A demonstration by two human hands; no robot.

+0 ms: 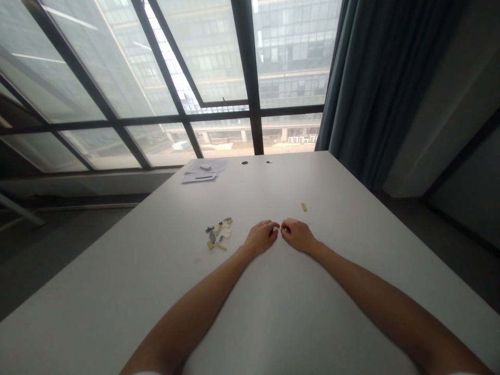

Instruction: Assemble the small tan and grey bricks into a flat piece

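Note:
Both my forearms stretch out over a white table [336,323]. My left hand [261,237] and my right hand [297,234] rest on it with fingers curled, and their fingertips meet in the middle. Whatever sits between the fingertips is too small to make out. A small heap of tan, grey and white building pieces [219,234] lies just left of my left hand. One loose tan piece [303,207] lies a little beyond my right hand.
Papers [203,171] with a small block on top lie at the table's far left edge. Two dark round spots [245,162] sit near the far edge. Large windows are behind, and a dark curtain [375,88] hangs at the right.

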